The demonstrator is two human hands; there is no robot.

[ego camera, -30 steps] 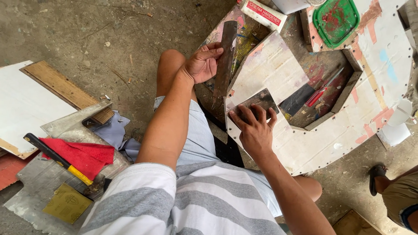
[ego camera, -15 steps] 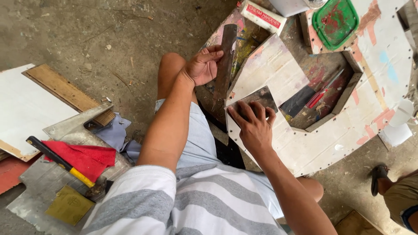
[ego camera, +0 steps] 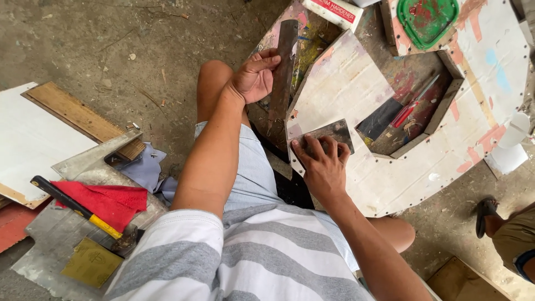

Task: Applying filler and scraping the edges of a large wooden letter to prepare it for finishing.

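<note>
My left hand (ego camera: 253, 77) grips a long dark metal strip (ego camera: 283, 67) that stands on edge against the side of a large white paint-stained panel (ego camera: 401, 173). My right hand (ego camera: 320, 164) presses a small dark metal scraper plate (ego camera: 334, 132) flat on the panel near its edge, fingers spread over it. I squat over the work, my knee under my left arm.
A recess in the panel holds a dark card (ego camera: 382, 118) and a red-handled tool (ego camera: 412, 103). A green lid (ego camera: 426, 19) and a white box (ego camera: 334, 11) lie at the top. A hammer (ego camera: 78, 209), red cloth (ego camera: 108, 200) and boards (ego camera: 78, 114) sit left. Another person's foot (ego camera: 487, 214) is right.
My right hand has shifted the scraper plate slightly along the panel edge. My left hand keeps hold of the metal strip.
</note>
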